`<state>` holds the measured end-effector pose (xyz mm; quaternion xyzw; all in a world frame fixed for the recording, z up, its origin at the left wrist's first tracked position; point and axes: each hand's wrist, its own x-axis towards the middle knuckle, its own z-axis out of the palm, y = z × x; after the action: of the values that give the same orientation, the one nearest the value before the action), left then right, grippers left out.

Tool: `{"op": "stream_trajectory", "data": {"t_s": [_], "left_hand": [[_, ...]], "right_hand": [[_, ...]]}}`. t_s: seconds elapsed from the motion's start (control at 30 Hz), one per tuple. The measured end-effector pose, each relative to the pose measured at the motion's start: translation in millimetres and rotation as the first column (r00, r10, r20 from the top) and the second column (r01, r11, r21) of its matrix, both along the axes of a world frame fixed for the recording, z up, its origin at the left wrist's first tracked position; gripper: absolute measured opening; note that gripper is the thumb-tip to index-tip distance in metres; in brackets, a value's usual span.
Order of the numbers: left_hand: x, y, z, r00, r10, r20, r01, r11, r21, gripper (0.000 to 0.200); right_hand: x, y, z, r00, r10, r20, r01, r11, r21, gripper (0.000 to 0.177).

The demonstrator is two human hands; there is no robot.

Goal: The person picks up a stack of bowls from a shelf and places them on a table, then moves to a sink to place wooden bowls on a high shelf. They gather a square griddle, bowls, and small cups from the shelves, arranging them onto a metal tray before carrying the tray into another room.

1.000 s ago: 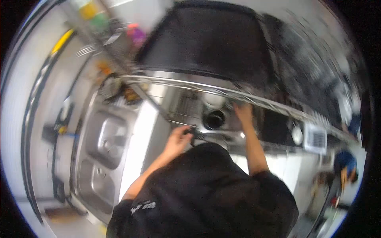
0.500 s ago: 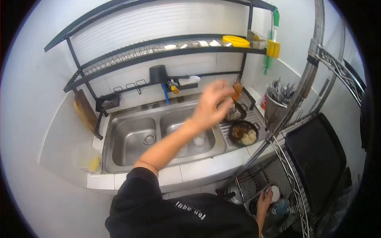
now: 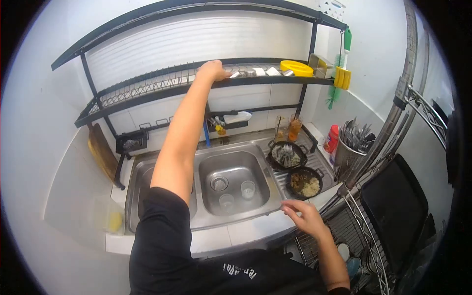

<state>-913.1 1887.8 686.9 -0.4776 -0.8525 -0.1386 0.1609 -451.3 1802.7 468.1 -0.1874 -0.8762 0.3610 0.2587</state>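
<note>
My left hand (image 3: 211, 71) reaches up to the wire dish shelf (image 3: 147, 87) above the sink. Its fingers are curled down, and whatever they grip is hidden behind the hand. Small white dishes (image 3: 259, 72) stand on the shelf just to its right, near a yellow round dish (image 3: 296, 68). My right hand (image 3: 302, 214) hovers by the counter's front edge, fingers loosely bent and apart, with nothing in it. Beyond it sit a black pan with food remains (image 3: 304, 183) and a second black pan with a fork (image 3: 287, 155).
Two clear cups (image 3: 248, 189) lie in the right sink basin (image 3: 233, 167). Glasses (image 3: 294, 129) stand behind the pans. A metal cutlery holder (image 3: 350, 157) is at the right, beside a metal rack post (image 3: 405, 73). Below are rack shelves with a white cup (image 3: 343, 251).
My left hand has moved up and left from above the sink to the shelf, over a white dish. My right hand has risen from the lower rack dishes to the counter edge.
</note>
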Motion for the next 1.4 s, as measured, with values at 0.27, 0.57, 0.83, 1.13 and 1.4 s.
{"op": "stream_trajectory", "data": {"t_s": [0.27,0.57,0.83,1.13,1.4], "left_hand": [[7.1,40.7,21.3,0.976,-0.199,0.084,0.214,0.944,-0.251,0.068],[-33.7,51.4,28.1,0.899,-0.427,0.1,0.434,0.837,-0.334,0.062],[32.0,-52.3,-18.4,0.579,-0.805,0.127,0.365,0.395,0.843,0.052],[84.5,-74.6,-137.1,-0.192,-0.978,0.081,-0.411,0.155,0.898,0.047],[115.1,-84.9,-166.1,-0.358,-0.829,0.429,-0.056,0.478,0.877,0.05]], "right_hand": [[-112.2,16.4,72.0,0.964,0.258,0.068,-0.259,0.846,0.466,0.022],[-248.0,157.8,180.7,0.944,-0.141,-0.297,0.322,0.583,0.746,0.036],[-332.7,194.2,203.1,0.882,-0.469,0.054,0.305,0.653,0.693,0.052],[-331.8,222.3,204.8,0.937,-0.296,-0.183,0.334,0.914,0.229,0.047],[-206.0,115.8,151.4,0.929,0.271,-0.252,-0.305,0.947,-0.106,0.045]]}}
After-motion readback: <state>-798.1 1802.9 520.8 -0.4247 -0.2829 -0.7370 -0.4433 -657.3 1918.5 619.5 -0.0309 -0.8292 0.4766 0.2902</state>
